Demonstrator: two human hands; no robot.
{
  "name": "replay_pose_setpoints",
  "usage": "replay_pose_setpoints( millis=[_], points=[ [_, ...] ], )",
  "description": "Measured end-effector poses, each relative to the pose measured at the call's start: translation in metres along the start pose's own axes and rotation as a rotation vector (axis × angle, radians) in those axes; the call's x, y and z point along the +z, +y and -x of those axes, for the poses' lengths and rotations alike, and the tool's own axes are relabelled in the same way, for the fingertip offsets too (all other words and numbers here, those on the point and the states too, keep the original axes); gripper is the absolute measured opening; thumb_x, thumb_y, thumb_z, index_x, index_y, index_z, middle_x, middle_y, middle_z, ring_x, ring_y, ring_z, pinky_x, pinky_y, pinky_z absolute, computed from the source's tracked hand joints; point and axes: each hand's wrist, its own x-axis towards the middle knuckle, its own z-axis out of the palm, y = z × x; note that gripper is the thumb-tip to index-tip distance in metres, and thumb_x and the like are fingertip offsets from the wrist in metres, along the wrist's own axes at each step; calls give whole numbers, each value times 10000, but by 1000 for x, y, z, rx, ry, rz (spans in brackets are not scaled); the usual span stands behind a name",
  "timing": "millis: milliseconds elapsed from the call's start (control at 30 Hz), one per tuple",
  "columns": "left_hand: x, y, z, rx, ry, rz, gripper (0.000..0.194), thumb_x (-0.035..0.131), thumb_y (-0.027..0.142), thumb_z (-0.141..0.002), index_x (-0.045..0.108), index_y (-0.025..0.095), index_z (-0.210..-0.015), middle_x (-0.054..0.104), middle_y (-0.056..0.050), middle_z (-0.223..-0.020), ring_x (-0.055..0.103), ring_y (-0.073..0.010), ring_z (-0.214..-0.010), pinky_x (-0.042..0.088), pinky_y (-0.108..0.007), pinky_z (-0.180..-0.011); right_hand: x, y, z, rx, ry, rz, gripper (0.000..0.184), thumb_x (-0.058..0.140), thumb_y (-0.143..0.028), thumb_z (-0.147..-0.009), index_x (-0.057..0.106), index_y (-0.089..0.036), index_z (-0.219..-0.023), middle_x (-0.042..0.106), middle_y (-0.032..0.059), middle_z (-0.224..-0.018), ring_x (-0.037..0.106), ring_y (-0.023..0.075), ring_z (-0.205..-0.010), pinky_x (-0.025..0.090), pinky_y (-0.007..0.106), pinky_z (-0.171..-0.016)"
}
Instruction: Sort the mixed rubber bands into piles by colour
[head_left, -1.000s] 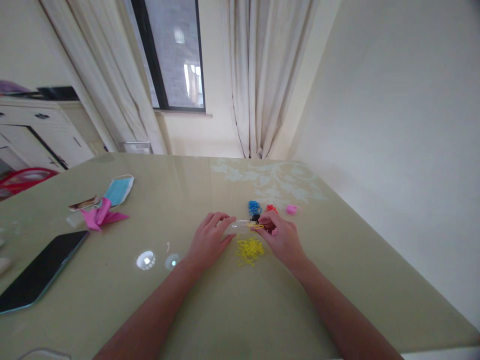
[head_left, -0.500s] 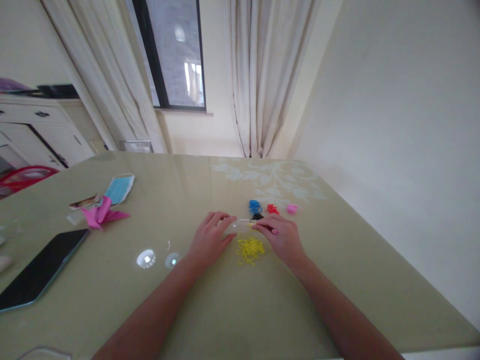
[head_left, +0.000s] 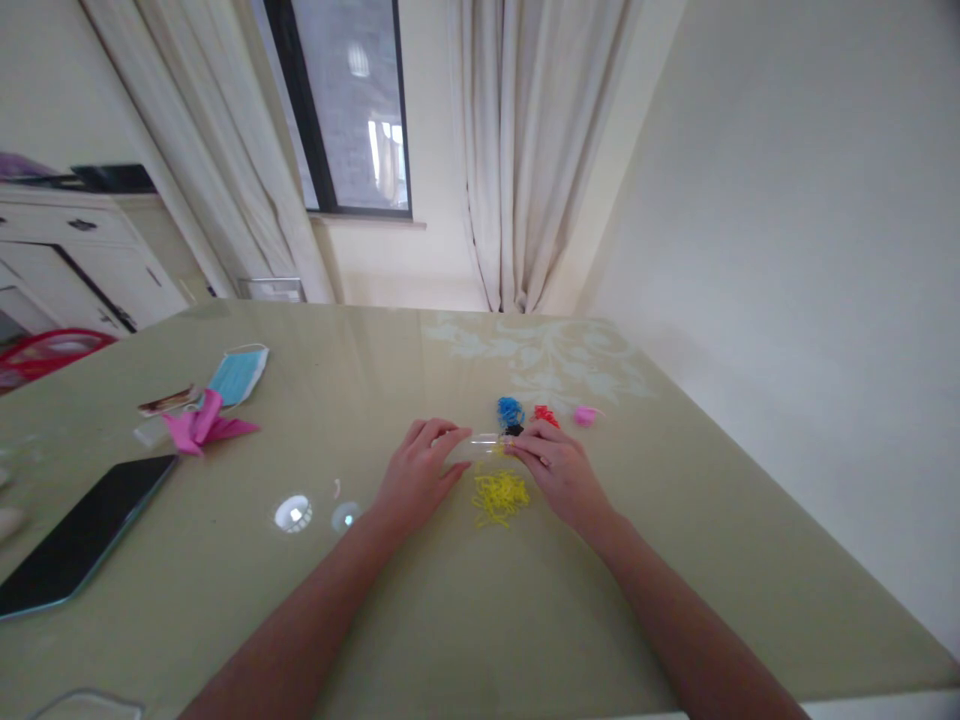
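Note:
My left hand (head_left: 421, 475) grips a small clear plastic container (head_left: 484, 441) lying sideways between its thumb and fingers, just above the table. At the container's right end, my right hand (head_left: 559, 465) is closed in a pinch, with a bit of yellow rubber band showing by the fingertips. Below the container lies a loose pile of yellow rubber bands (head_left: 501, 498). Beyond the hands are a blue bunch of bands (head_left: 511, 412), a red bunch (head_left: 545, 415) and a black bunch (head_left: 514, 431), the last two partly hidden by my right hand.
A small pink item (head_left: 585, 416) lies right of the red bunch. To the left are a black-screened tablet (head_left: 90, 530), a pink folded paper shape (head_left: 206, 428), a blue face mask (head_left: 238, 376) and two shiny light reflections. A wall (head_left: 810, 300) borders the table's right side.
My right fingertips have shifted slightly at the container's end, and less yellow shows there now. My left hand keeps its hold on the container. The piles look the same.

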Motion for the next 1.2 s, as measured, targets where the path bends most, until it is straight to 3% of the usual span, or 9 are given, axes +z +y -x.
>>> replay_pose_setpoints(
  millis=[267, 433, 767, 1200],
  points=[
    [0, -1, 0, -13, 37, 14, 389, 748, 247, -904, 690, 256, -1289, 696, -69, -1172, 607, -259, -1108, 572, -427, -997, -1, -5, -1, 1, -19, -23, 277, 494, -185, -1049, 769, -205, -1028, 693, 80, -976, 666, 204, -909, 548, 329, -842],
    [-1, 0, -1, -11, 43, 27, 396, 756, 248, -895, 694, 258, -1285, 697, -68, -1165, 611, -257, -1104, 571, -414, -992, -1, -3, -2, 23, 24, -29, 260, 531, -208, -1027, 789, -213, -1060, 736, 87, -970, 695, 221, -902, 566, 349, -838],
    [-1, 3, -1, -17, 39, 37, 392, 773, 246, -888, 702, 245, -1274, 703, -63, -1158, 608, -248, -1115, 570, -393, -999, -1, 0, -2, 189, 136, -195, 37, 721, -256, -905, 741, -228, -890, 803, 22, -802, 748, 197, -680, 573, 295, -640],
    [0, 2, -1, -10, 53, 64, 380, 746, 257, -910, 698, 259, -1286, 706, -67, -1170, 612, -249, -1113, 573, -420, -997, -4, -1, -4, 42, 75, -78, 205, 615, -247, -992, 807, -227, -926, 757, 72, -898, 708, 221, -840, 576, 356, -804]
  ],
)
